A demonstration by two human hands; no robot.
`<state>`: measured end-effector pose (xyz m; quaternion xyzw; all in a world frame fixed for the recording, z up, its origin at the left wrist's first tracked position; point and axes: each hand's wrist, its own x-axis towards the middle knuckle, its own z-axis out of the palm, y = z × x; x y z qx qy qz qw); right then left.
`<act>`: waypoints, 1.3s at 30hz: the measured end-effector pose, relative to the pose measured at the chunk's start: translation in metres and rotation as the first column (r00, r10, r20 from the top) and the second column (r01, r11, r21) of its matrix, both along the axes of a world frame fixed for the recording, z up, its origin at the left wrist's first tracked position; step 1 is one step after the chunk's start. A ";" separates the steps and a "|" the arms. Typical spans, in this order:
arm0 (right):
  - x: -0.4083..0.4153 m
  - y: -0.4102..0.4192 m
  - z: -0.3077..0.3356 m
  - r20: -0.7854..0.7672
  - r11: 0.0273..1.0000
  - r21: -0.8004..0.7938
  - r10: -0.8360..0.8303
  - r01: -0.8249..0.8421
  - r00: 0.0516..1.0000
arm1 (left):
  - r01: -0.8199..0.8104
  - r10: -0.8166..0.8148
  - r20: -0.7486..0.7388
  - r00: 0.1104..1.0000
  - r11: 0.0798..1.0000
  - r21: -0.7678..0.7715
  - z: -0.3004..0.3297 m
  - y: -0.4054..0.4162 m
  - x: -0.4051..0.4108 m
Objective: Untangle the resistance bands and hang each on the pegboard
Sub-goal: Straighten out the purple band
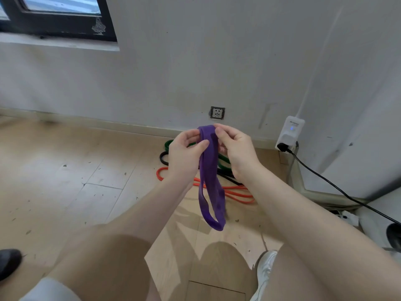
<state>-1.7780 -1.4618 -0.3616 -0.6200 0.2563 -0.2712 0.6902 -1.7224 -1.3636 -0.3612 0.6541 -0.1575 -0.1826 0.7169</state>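
A wide purple rubber resistance band loop [210,181] hangs above the wood floor [65,170], its top pinched by the left hand [186,153] and the right hand [235,148], fingers curled around it. Behind, green [223,162], black [163,158] and orange bands [236,193] lie tangled near a white wall plug [289,133].

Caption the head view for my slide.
Both hands, left and right, hold a purple rubber loop band above tangled floor bands.

Soft daylight from the window [54,9], upper left — faint shadows on the floor [65,170], edges bowed, slightly blurred.
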 end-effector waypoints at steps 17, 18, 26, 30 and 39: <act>-0.007 0.010 -0.009 0.057 0.945 -0.123 0.313 -0.304 0.948 | -0.071 0.009 -0.243 0.970 0.967 -0.246 0.055 -0.006 0.023; -0.004 0.010 -0.004 0.060 0.945 -0.134 0.309 -0.299 0.949 | -0.066 0.016 -0.230 0.973 0.975 -0.214 0.052 -0.003 0.022; 0.017 0.011 0.007 -0.072 0.984 -0.170 0.033 -0.045 0.997 | 0.111 -0.096 -0.193 0.977 0.991 0.070 0.008 0.007 0.028; 0.032 0.001 0.009 -0.139 1.000 -0.004 0.003 -0.003 0.990 | 0.191 -0.197 -0.014 0.980 0.929 0.318 -0.032 0.027 0.010; 0.003 -0.013 0.002 -0.168 0.996 0.083 -0.020 0.034 0.986 | 0.072 -0.087 0.095 0.992 0.986 0.152 -0.004 -0.003 0.002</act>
